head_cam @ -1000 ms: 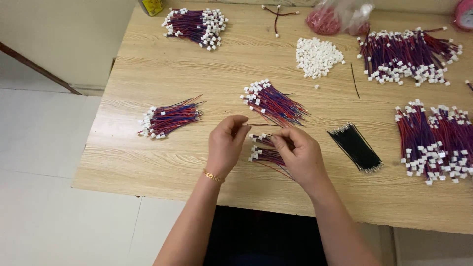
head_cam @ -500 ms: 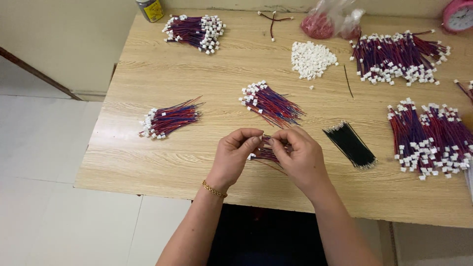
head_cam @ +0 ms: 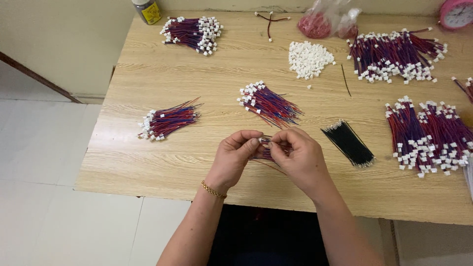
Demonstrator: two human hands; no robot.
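Note:
My left hand (head_cam: 235,157) and my right hand (head_cam: 298,156) meet over the near middle of the wooden table (head_cam: 197,162). Together they pinch a small bunch of red and blue wires (head_cam: 264,148) with white plugs; most of it is hidden by the fingers. Just beyond the hands lies a fanned bundle of red and blue wires (head_cam: 268,103). Another such bundle (head_cam: 167,120) lies to the left. A bundle of black wires (head_cam: 349,143) lies to the right of my right hand.
A heap of loose white plugs (head_cam: 309,59) sits at the back. Large wire bundles lie at the back left (head_cam: 192,32), back right (head_cam: 396,54) and right (head_cam: 433,135). Also at the back: plastic bags with red contents (head_cam: 325,22), a jar (head_cam: 147,11) and a pink clock (head_cam: 457,14).
Both hands have come closer together and lifted the small wire bunch between the fingertips. The view has shifted slightly; the bundles on the table stay put.

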